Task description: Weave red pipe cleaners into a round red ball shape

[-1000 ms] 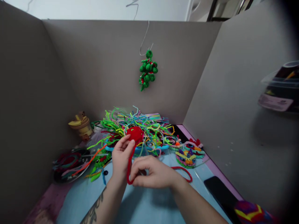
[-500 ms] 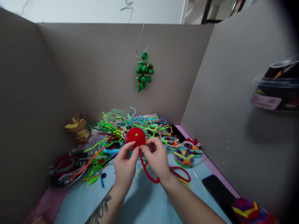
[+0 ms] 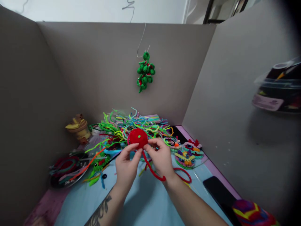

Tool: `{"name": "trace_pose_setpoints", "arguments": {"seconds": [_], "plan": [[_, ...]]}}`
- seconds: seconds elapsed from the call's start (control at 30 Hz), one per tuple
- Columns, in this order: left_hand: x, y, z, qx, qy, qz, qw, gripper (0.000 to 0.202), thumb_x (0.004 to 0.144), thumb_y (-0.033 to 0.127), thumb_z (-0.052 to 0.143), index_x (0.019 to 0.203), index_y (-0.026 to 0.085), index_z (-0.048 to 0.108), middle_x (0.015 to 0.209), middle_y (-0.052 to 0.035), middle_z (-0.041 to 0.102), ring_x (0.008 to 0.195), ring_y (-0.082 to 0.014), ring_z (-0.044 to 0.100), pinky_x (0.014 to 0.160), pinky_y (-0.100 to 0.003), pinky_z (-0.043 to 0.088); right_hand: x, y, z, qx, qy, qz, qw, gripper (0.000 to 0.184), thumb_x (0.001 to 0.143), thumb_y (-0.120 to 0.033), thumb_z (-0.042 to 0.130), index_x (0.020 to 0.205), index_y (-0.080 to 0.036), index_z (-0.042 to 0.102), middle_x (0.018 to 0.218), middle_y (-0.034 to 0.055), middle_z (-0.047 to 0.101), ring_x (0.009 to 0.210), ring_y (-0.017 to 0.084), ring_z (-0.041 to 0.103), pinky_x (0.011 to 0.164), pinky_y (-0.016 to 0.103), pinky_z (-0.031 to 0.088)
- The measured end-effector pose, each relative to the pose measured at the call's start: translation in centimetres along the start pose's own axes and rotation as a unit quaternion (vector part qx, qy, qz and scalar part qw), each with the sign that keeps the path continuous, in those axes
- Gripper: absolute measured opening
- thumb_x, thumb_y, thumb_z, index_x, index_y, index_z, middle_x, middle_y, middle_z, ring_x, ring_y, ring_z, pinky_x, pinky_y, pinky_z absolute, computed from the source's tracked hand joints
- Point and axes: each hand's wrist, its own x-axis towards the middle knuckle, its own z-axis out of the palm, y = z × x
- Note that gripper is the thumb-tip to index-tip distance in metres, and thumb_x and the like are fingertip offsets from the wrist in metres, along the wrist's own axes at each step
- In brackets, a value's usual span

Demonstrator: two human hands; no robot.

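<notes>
Disc of red, fuzzy material stands raised above the tabletop, between the two hands and just beyond their fingertips. The left hand pinches its lower left edge between thumb and fingers. The right hand has thumb and forefinger closed on its lower right edge, the two thumbs near each other under the rim. The remaining fingers of the right hand are curled in toward the palm.

The disc is round, with its broad face turned toward the wearer. It is a deep, even red with a soft nap, and a small green spot shows near the middle. How thick it is cannot be told from this angle. From its lower edge a thick red strand hangs between the hands, slanting down to the right as far as the right wrist. A red loop shows on the far side of that wrist; whether it belongs to the same strand is hidden. Behind the disc spreads a tangled heap of pipe cleaners, mostly green, yellow and blue.
</notes>
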Motion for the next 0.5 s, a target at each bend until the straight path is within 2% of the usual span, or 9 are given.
{"name": "trace_pose_setpoints", "arguments": {"seconds": [0.23, 0.33, 0.4, 0.5], "plan": [[0.6, 0.6, -0.3, -0.023, -0.017, -0.017, 0.999, 0.020, 0.066, 0.024, 0.074, 0.086, 0.019, 0.071, 0.081, -0.0031, 0.070, 0.075, -0.0161, 0.064, 0.073, -0.027, 0.051, 0.5, -0.2, -0.4, 0.049, -0.066, 0.032, 0.996, 0.010, 0.067, -0.027, 0.070, 0.071, -0.019, 0.067, 0.075, 0.0003, 0.056, 0.066, 0.013, 0.048, 0.063, 0.027, 0.040], [0.9, 0.6, -0.5, -0.026, -0.035, -0.025, 0.999, 0.021, 0.067, 0.024, 0.074, 0.087, 0.020, 0.071, 0.082, -0.0029, 0.070, 0.076, -0.0159, 0.064, 0.073, -0.027, 0.051, 0.9, -0.6, -0.8, 0.079, -0.078, 0.054, 0.992, 0.013, 0.062, -0.029, 0.073, 0.065, -0.018, 0.067, 0.096, 0.0045, 0.054, 0.085, 0.017, 0.054, 0.071, 0.028, 0.043], [0.9, 0.7, -0.5, -0.031, -0.046, -0.036, 0.998, 0.021, 0.067, 0.025, 0.073, 0.088, 0.020, 0.070, 0.081, -0.0030, 0.070, 0.075, -0.0160, 0.064, 0.072, -0.027, 0.051, 1.2, -1.0, -1.2, 0.099, -0.110, 0.070, 0.987, 0.017, 0.061, -0.031, 0.074, 0.060, -0.018, 0.064, 0.109, 0.0072, 0.052, 0.100, 0.021, 0.053, 0.077, 0.029, 0.044], [0.9, 0.7, -0.4, -0.046, -0.060, -0.049, 0.996, 0.022, 0.066, 0.026, 0.074, 0.087, 0.019, 0.070, 0.079, -0.0035, 0.069, 0.075, -0.0167, 0.064, 0.070, -0.027, 0.051, 1.4, -1.5, -1.7, 0.124, -0.157, 0.078, 0.977, 0.023, 0.061, -0.033, 0.075, 0.054, -0.017, 0.059, 0.116, 0.0084, 0.049, 0.111, 0.024, 0.049, 0.084, 0.032, 0.043]]}}
